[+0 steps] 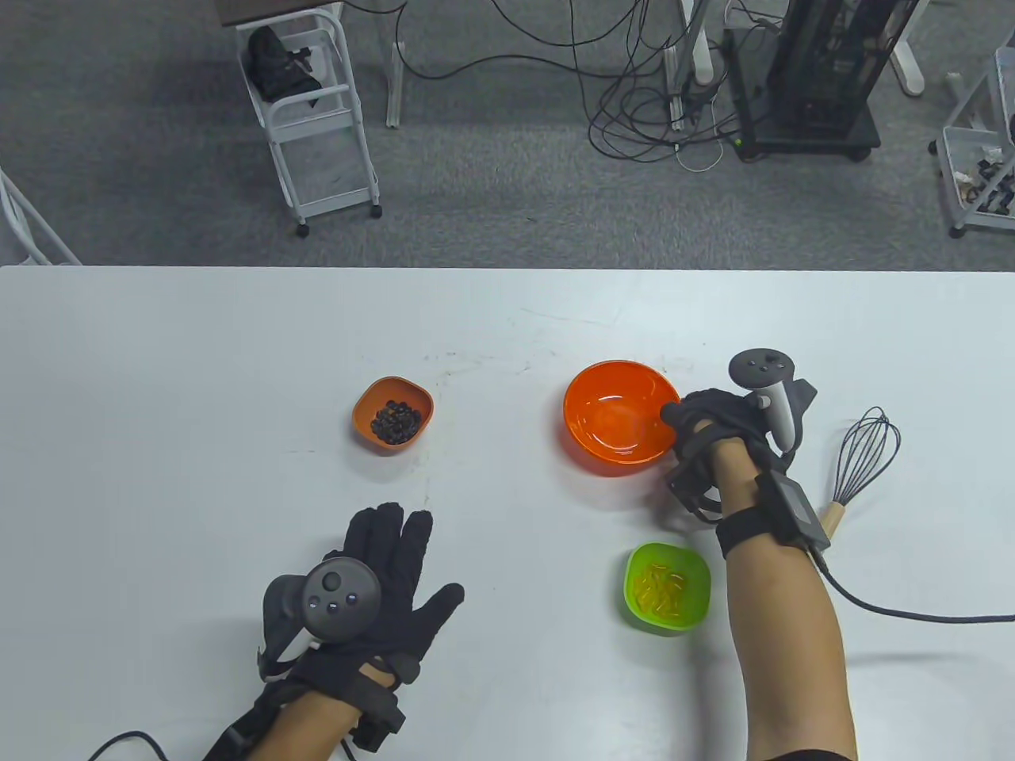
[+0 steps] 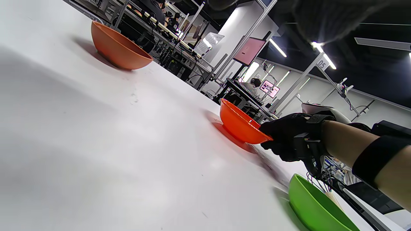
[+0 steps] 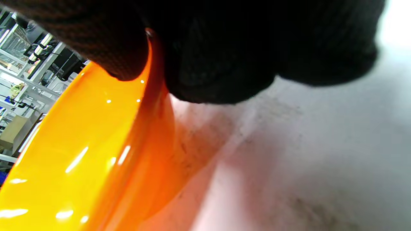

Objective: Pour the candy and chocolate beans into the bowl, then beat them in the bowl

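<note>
A large empty orange bowl [image 1: 610,428] [image 2: 239,125] [image 3: 80,154] stands right of the table's middle. My right hand [image 1: 702,424] [image 2: 284,138] pinches its right rim, thumb inside and fingers outside. A small orange bowl [image 1: 392,414] [image 2: 117,48] of dark chocolate beans sits to the left. A green bowl [image 1: 668,588] [image 2: 316,207] of yellow candy lies near the front, beside my right forearm. A wire whisk [image 1: 860,464] with a wooden handle lies at the right. My left hand [image 1: 388,579] rests flat on the table at front left, fingers straight, holding nothing.
The white table [image 1: 198,357] ends at a far edge with grey floor beyond. A cable [image 1: 912,610] trails right from my right wrist over the table. A white cart [image 1: 313,119] and tangled cables stand on the floor behind.
</note>
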Tool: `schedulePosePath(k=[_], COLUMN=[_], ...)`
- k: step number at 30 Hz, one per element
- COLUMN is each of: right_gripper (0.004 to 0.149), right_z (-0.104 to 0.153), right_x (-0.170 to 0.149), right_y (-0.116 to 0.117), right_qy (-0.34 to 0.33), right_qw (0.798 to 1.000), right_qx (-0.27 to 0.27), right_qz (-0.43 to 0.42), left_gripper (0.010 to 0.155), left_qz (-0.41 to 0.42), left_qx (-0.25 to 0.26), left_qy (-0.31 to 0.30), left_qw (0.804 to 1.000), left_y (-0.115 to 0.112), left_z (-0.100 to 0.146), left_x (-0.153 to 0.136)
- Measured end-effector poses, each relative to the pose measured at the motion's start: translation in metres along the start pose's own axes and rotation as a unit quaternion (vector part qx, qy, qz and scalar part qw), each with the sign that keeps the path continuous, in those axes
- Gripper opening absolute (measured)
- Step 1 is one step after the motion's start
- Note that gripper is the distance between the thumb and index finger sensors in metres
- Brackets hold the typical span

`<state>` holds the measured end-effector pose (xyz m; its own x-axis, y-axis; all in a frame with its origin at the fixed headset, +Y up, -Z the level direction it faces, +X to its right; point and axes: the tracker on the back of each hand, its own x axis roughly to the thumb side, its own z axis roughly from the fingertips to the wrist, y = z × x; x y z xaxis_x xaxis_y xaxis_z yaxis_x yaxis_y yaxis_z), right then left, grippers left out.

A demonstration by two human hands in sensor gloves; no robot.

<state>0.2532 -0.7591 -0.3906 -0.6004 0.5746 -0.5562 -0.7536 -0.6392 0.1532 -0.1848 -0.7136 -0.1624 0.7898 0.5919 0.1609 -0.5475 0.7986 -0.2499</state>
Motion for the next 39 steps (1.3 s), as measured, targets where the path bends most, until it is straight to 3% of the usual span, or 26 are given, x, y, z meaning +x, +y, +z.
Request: schedulePosePath(k=[10,16,21,24,31,39], right_gripper=[0.048,0.048,0.048,0.048,0.048,0.048], right_z=[0.010,0.054,0.107,0.129,0.117,0.093], right_x=[0.005,0.036,0.061,0.064,0.046,0.030], right_y=[-0.002,-0.005,0.022,0.041,0.073,0.076], right_qy=[-0.029,-0.111,-0.190,-0.202,-0.162,-0.125], right_qw=[0.999,0.994,0.975,0.970,0.976,0.984], right_qx=[-0.027,0.013,0.072,0.088,0.083,0.067], right_qz=[-0.002,0.019,0.087,0.105,0.115,0.108], left_gripper=[0.089,0.089,0.089,0.088,0.088,0.088], left_qz=[0.007,0.008,0.012,0.020,0.037,0.037], left_qx=[0.004,0.004,0.009,0.016,0.020,0.022], left_qy=[0.025,0.020,0.014,0.015,0.023,0.015], left_qw=[1.000,1.000,1.000,1.000,0.999,0.999], left_y=[0.006,0.006,0.007,0.009,0.011,0.011], left_z=[-0.001,-0.001,0.001,0.002,0.002,0.003], left_x=[-0.006,-0.006,-0.005,-0.007,-0.012,-0.010])
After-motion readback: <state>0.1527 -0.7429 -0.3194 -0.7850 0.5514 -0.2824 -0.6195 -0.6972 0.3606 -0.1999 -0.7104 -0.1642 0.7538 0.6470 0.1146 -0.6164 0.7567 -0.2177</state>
